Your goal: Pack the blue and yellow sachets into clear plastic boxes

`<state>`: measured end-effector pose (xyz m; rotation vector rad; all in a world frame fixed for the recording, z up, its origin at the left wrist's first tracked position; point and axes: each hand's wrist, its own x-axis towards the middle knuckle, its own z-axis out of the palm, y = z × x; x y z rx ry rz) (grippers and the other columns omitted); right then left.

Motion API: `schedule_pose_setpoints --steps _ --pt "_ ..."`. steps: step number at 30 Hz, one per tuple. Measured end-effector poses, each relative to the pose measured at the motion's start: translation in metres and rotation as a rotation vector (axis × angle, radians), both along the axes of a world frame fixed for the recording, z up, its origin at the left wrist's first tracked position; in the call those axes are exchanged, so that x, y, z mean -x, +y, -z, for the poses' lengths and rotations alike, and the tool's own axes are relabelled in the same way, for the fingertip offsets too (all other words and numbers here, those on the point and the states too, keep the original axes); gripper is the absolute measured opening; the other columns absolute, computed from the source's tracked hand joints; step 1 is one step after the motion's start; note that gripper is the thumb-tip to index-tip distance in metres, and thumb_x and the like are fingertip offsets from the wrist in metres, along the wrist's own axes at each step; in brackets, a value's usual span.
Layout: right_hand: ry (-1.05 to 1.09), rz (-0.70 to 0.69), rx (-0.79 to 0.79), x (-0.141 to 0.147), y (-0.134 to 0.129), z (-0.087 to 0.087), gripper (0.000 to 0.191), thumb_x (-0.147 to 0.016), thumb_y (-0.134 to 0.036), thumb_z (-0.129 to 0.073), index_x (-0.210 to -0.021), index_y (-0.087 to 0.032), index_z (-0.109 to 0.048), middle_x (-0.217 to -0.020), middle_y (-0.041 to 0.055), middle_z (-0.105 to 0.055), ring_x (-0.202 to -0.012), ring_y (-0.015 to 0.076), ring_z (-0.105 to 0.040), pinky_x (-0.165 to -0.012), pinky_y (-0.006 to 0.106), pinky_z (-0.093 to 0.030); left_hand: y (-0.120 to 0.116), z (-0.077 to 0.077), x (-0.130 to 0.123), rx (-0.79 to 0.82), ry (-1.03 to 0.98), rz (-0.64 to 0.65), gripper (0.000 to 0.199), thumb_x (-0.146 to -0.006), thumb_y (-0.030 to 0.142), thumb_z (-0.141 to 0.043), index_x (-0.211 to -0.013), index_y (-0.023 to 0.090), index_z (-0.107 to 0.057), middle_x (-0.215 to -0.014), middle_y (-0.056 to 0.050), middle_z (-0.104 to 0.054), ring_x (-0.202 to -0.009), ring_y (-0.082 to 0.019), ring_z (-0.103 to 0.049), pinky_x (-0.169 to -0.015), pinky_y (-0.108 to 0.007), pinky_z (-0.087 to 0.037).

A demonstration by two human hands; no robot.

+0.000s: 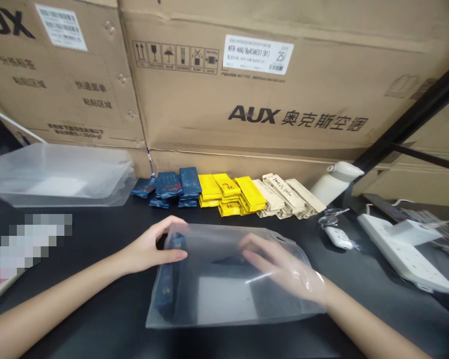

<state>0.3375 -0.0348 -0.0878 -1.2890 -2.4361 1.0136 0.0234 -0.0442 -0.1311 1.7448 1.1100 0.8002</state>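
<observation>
A frosted clear plastic bag (239, 269) lies on the black table in front of me, its opening to the right. Along its left end, two dark blue packets (167, 286) show through the film. My left hand (159, 247) grips the bag's upper left end from outside, thumb and fingers around the upper blue packet. Through the opening, my right hand (275, 262) reaches inside the bag. Its fingers are apart and loosely bent, seen hazily through the plastic, with nothing visible in them. A white label patch (224, 299) is on the bag's lower part.
Blue packets (190, 182), yellow packets (250, 193) and cream packets (284, 192) line the back, before large cardboard boxes (194, 109). More clear bags (60, 172) lie at left. At right are a white bottle (335, 183), a small white case (338, 238) and a power strip (404, 254).
</observation>
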Motion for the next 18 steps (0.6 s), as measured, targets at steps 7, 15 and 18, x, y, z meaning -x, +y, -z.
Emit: schedule_pose_setpoints --steps 7,15,18 --pt "0.109 0.103 0.489 -0.015 0.012 0.003 0.039 -0.090 -0.055 -0.052 -0.108 -0.023 -0.064 -0.116 0.0063 -0.061 -0.078 0.0161 -0.065 -0.069 0.029 -0.057 -0.011 -0.007 -0.009 -0.006 0.072 0.054 0.044 -0.079 0.039 -0.071 -0.113 0.022 -0.050 -0.110 -0.004 -0.058 -0.102 -0.022 -0.057 -0.090 -0.034 -0.044" --pt "0.425 0.092 0.834 0.004 0.009 0.028 0.041 -0.084 -0.048 -0.066 -0.118 -0.025 -0.060 -0.116 0.0031 -0.063 -0.068 0.0087 -0.068 -0.070 0.023 -0.056 -0.011 -0.004 -0.011 0.009 -0.014 0.030 0.044 -0.078 0.038 -0.071 -0.113 0.020 -0.051 -0.107 -0.005 -0.063 -0.099 -0.023 -0.060 -0.089 -0.035 -0.046" --pt "0.500 -0.091 0.941 0.005 0.001 0.022 0.045 -0.081 -0.038 -0.072 -0.123 -0.027 -0.059 -0.114 0.0035 -0.066 -0.089 0.0133 -0.069 -0.083 0.027 -0.055 -0.011 -0.004 -0.011 0.007 -0.011 0.027 0.044 -0.078 0.037 -0.072 -0.114 0.021 -0.052 -0.109 -0.005 -0.064 -0.101 -0.024 -0.061 -0.089 -0.036 -0.047"
